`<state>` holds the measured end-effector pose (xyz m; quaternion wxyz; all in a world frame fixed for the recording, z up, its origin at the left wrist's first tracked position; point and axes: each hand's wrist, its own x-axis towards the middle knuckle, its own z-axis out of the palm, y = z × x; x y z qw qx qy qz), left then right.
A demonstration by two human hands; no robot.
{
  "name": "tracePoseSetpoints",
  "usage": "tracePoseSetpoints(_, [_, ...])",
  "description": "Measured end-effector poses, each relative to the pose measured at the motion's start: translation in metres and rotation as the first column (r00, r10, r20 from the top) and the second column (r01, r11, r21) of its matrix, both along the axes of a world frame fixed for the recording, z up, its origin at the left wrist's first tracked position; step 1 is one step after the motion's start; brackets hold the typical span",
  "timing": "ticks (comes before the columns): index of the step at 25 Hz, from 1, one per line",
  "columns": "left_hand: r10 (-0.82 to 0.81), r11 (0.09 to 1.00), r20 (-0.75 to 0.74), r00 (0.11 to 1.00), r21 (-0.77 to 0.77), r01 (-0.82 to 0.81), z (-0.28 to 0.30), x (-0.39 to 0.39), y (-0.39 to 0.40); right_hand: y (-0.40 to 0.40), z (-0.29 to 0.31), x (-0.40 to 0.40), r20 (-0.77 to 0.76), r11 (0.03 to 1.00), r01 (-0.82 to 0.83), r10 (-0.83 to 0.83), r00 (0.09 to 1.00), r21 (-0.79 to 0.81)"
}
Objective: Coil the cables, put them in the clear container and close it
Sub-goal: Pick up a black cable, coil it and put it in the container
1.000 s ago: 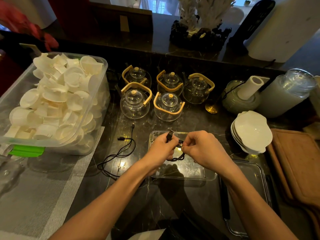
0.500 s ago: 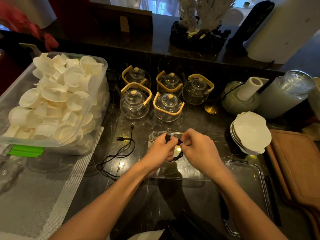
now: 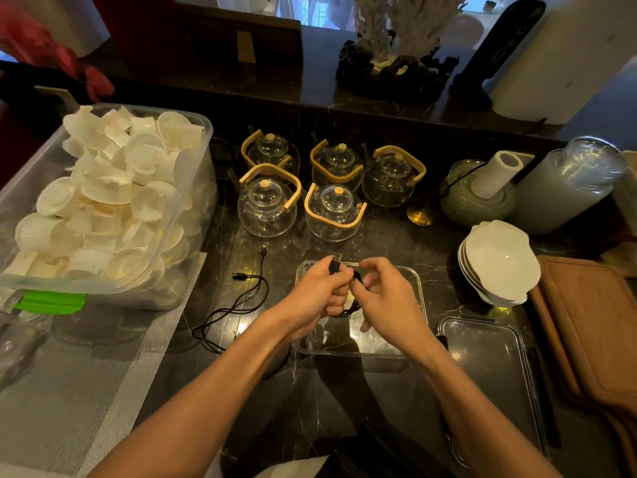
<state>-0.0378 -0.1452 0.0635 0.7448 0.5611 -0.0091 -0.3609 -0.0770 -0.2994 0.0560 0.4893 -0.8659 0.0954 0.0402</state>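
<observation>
Upward points the left hand's [image 3: 319,293] cable plug [image 3: 335,264].

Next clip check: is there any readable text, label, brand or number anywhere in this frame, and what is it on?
No readable text anywhere in this frame.
Tall dark object at the back right: faint marks, too blurred to read.
Cable held in the left hand and right hand, clear container, glass teapots: no markings visible.
</observation>
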Motion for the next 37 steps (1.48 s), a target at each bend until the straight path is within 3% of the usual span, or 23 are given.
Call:
tracePoseSetpoints(3, [-0.058,0.998,-0.025,0.998,-0.036,0.057,0.001,-0.001,0.008,-0.015,0.002,0.006,-0.272,0.909,-0.069,0.195,0.942,0.411])
tracePoseSetpoints(6, [-0.048,0.997,-0.076,0.996,-0.057,0.044,-0.001,-0.003,0.011,-0.023,0.003,0.009,-0.4,0.747,0.069,0.274,0.875,0.662])
tracePoseSetpoints(9, [-0.017,0.999,-0.1,0.995,-0.044,0.012,-0.002,-0.004,0.01,-0.02,-0.003,0.007,-0.448,0.509,0.269,0.27,0.852,0.818])
tracePoseSetpoints(11, [-0.038,0.999,-0.089,0.995,-0.036,0.035,-0.003,-0.003,0.009,-0.017,-0.007,0.006,-0.487,0.446,0.348,0.247,0.838,0.824])
tracePoseSetpoints(14, [-0.1,0.995,-0.145,0.984,-0.02,0.098,-0.008,-0.005,0.008,-0.015,-0.013,0.005,-0.523,0.547,0.379,0.13,0.842,0.746])
tracePoseSetpoints(17, [-0.183,0.982,-0.21,0.96,0.016,0.19,-0.013,-0.01,0.003,-0.009,-0.019,0.004,-0.459,0.65,0.367,-0.032,0.888,0.665])
tracePoseSetpoints(20, [-0.302,0.943,-0.237,0.923,0.068,0.326,-0.016,-0.006,-0.001,-0.004,-0.022,0.001,-0.305,0.772,0.225,-0.044,0.951,0.594])
tracePoseSetpoints(22, [-0.339,0.935,-0.267,0.902,0.015,0.355,-0.019,-0.002,-0.003,-0.008,-0.021,0.002,-0.235,0.833,0.151,-0.026,0.972,0.532])
tracePoseSetpoints(25, [-0.185,0.982,-0.361,0.914,-0.103,0.158,-0.029,0.0,-0.013,-0.02,-0.021,0.006,-0.275,0.842,0.183,-0.044,0.961,0.508])
tracePoseSetpoints(29, [0.044,0.992,-0.34,0.939,-0.095,-0.08,-0.047,0.003,-0.03,-0.035,-0.03,0.007,-0.278,0.891,0.138,-0.014,0.961,0.433])
tracePoseSetpoints(33, [0.118,0.993,-0.301,0.946,0.059,-0.105,-0.066,0.018,-0.046,-0.048,-0.044,0.014,-0.303,0.867,0.163,-0.015,0.953,0.471])
tracePoseSetpoints(37, [0.077,0.962,-0.232,0.97,0.272,-0.012,-0.086,0.033,-0.058,-0.056,-0.067,0.027,-0.365,0.874,0.295,-0.15,0.919,0.386])
